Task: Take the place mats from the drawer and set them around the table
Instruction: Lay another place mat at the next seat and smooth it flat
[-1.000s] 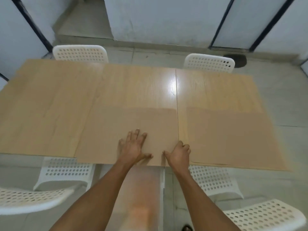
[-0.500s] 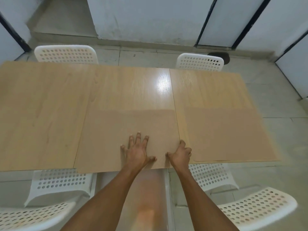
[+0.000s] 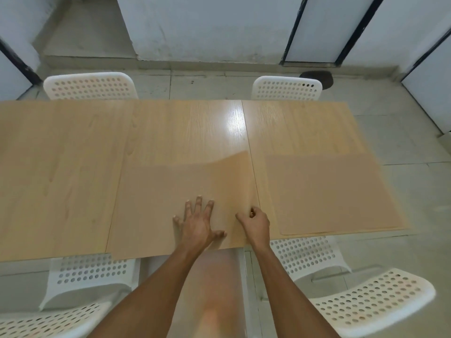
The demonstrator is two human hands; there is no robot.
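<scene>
A tan place mat (image 3: pixel 158 206) lies at the near edge of the wooden table (image 3: pixel 73 154), in front of me. My left hand (image 3: pixel 197 225) presses flat on it with fingers spread. My right hand (image 3: pixel 256 222) pinches the mat's right edge, which is raised and curled up off the table. Another tan place mat (image 3: pixel 329 193) lies flat at the near right of the table; thin edges show under its near side, so it looks like a stack.
White perforated chairs stand around the table: two on the far side (image 3: pixel 89 85) (image 3: pixel 286 89), two tucked under the near edge (image 3: pixel 92 272) (image 3: pixel 307 254), one at the right front (image 3: pixel 375 303). Tiled floor and white walls lie beyond.
The right edge of the near mat has lifted and curled upward in my right hand. My left hand stays pressed flat on it. The view has shifted slightly.
</scene>
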